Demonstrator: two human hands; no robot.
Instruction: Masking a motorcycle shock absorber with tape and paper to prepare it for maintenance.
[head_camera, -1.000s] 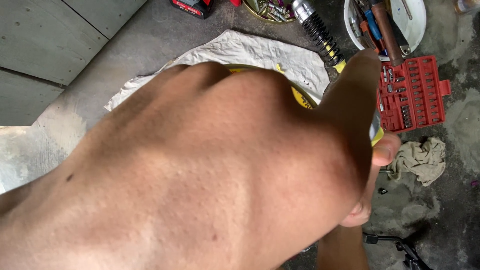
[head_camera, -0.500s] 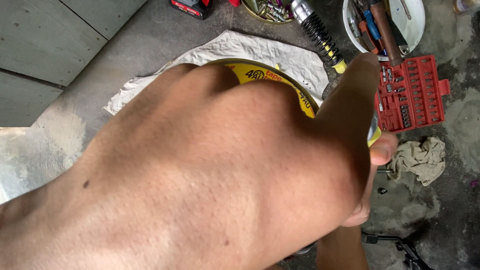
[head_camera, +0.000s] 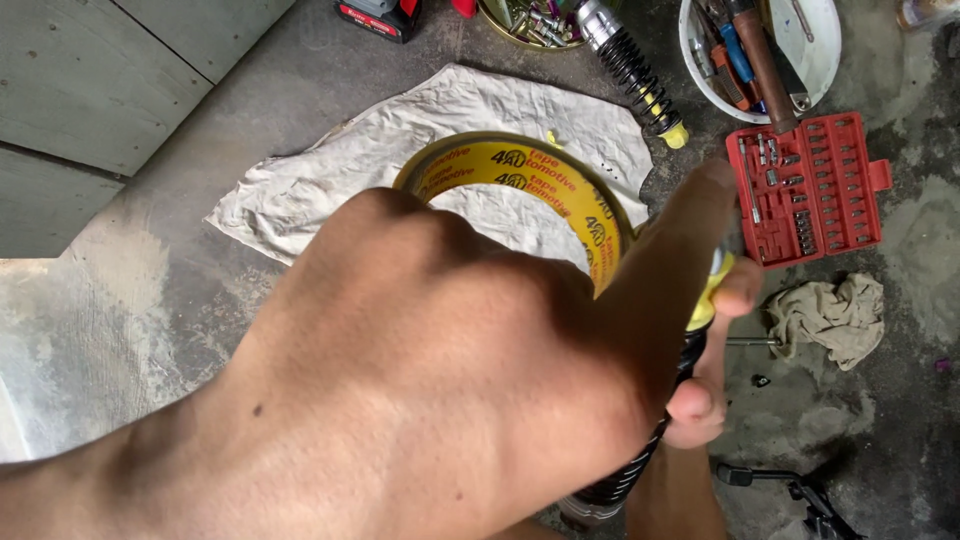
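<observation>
My left hand (head_camera: 430, 370) fills the foreground, seen from the back, its thumb reaching up to the right. It grips a wide roll of tape (head_camera: 520, 170) with a yellow printed core; the roll's near side is hidden behind the hand. Just below the thumb, my right hand (head_camera: 705, 395) shows only a few curled fingers. They close around a black coil-spring shock absorber (head_camera: 620, 480) with a yellow end (head_camera: 712, 292), held right beside the roll.
A white cloth (head_camera: 330, 180) lies spread on the concrete floor under the roll. Beyond it lie a second shock absorber (head_camera: 630, 70), a dish of bolts (head_camera: 530, 20), a white tub of tools (head_camera: 690, 50) and an open red socket case (head_camera: 810, 190). A crumpled rag (head_camera: 830, 315) lies at right.
My left hand has dropped lower in view and drawn back from the camera, uncovering most of the tape roll's ring. The right hand has stayed in place.
</observation>
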